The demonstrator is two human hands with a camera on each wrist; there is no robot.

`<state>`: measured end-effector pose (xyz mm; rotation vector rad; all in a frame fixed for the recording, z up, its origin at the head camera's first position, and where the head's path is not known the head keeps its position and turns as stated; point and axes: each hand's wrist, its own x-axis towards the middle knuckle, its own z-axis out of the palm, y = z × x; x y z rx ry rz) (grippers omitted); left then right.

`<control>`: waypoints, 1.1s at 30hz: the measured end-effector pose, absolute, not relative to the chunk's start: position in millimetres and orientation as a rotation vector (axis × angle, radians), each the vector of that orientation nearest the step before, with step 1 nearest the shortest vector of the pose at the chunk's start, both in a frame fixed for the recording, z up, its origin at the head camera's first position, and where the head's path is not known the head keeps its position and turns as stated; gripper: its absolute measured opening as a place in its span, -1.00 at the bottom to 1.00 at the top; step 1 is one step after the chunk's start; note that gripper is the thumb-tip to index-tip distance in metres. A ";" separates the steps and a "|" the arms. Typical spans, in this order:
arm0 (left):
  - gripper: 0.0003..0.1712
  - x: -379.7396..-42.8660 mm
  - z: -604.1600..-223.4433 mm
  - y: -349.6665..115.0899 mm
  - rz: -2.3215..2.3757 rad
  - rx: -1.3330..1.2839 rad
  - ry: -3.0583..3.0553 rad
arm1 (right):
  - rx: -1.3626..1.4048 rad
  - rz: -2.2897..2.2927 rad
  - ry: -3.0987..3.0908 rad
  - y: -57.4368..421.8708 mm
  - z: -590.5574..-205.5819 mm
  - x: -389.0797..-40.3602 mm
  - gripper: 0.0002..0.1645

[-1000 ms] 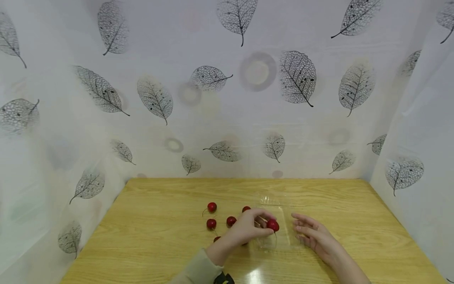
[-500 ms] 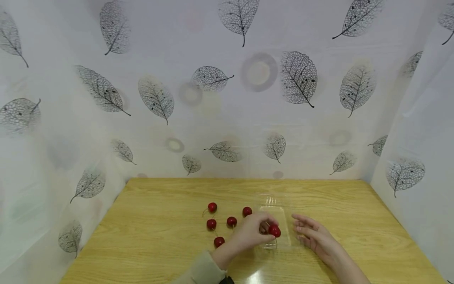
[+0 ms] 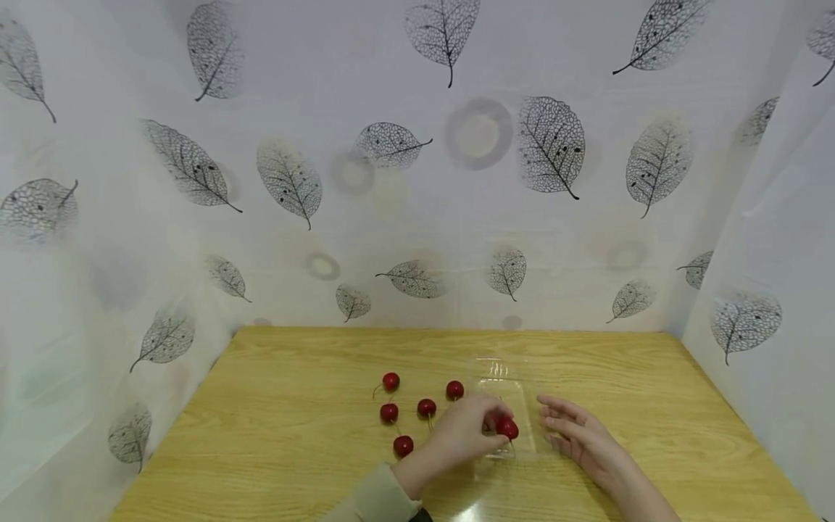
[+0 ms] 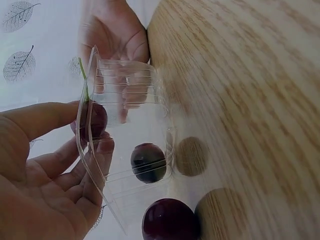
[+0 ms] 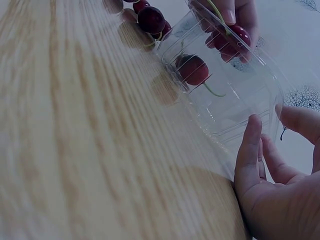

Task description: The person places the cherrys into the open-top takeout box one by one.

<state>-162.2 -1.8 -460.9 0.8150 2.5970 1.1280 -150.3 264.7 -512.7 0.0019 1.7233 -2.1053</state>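
Note:
My left hand [image 3: 459,433] pinches a red cherry [image 3: 507,428] by its body between thumb and fingers, over the clear plastic box [image 3: 522,391]. A green stem stands up from this cherry [image 4: 96,120] in the left wrist view. Through the box's clear walls, a second cherry [image 5: 193,69] shows low down in both wrist views; my left hand hides it in the head view. Along the right side of the box, my right hand [image 3: 583,438] rests with relaxed, spread fingers. Its fingertips [image 5: 254,122] are right at the box wall, and it holds nothing.
Several stemmed cherries lie on the wooden table [image 3: 293,420] left of the box, among them one cherry [image 3: 454,390] near its left edge and another cherry [image 3: 403,445] close to my left forearm. A leaf-patterned sheet [image 3: 417,217] encloses the table's back and sides.
My left hand has moved slightly right and toward the front edge with the cherry. Cherries that it partly covered now show fully. My right hand stays in nearly the same place.

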 end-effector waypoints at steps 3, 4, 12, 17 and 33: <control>-0.68 -161.7 -459.4 -0.8 1.083 0.830 2.613 | 0.010 -2.102 1.727 264.8 -513.1 -150.3 -0.62; -0.68 -161.4 -459.1 -0.5 1.071 0.836 2.619 | 0.011 -2.101 1.729 264.7 -513.3 -150.1 -0.62; -0.70 -161.2 -458.5 2.7 0.922 0.905 2.694 | 0.008 -2.106 1.726 265.1 -513.0 -150.0 -0.62; -0.70 -159.0 -456.0 4.0 0.862 0.928 2.718 | 0.017 -2.101 1.736 264.4 -513.1 -149.9 -0.63; -0.72 -160.0 -456.6 0.8 0.963 0.947 2.641 | 0.043 -2.072 1.757 264.6 -513.4 -150.3 -0.60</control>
